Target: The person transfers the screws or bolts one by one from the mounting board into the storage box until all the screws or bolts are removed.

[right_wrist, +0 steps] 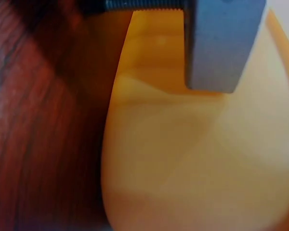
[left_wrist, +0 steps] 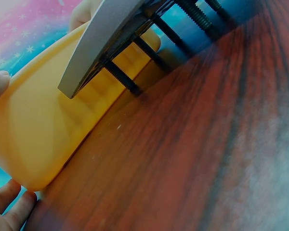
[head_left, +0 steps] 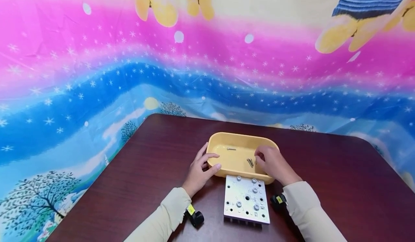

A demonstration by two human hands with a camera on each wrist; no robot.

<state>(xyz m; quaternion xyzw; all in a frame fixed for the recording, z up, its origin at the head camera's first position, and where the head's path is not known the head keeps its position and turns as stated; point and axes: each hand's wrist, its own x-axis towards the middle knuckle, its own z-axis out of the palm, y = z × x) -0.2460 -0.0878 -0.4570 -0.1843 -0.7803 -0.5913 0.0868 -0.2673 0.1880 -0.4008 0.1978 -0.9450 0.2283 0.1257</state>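
Observation:
A yellow plastic tray (head_left: pixel 240 172) stands on the table. My left hand (head_left: pixel 199 170) grips its left end, one finger reaching over the rim and the thumb at the front corner. Inside the tray, my right hand (head_left: pixel 270 161) is lowered at the right side with curled fingers. Several small bolts (head_left: pixel 250 162) lie by its fingertips; whether it pinches one is too small to tell. Another bolt (head_left: pixel 231 149) lies apart toward the back of the tray. In front is a silver metal plate (head_left: pixel 238 216) with holes and several socket-head screws, their threaded shanks (left_wrist: pixel 120 77) jutting out below.
The dark wooden table (head_left: pixel 162 144) has rounded far corners. A printed cloth (head_left: pixel 210 54) hangs behind it. Black wrist cameras (head_left: pixel 196 218) are worn on both wrists; the right one (head_left: pixel 277 200) is beside the plate.

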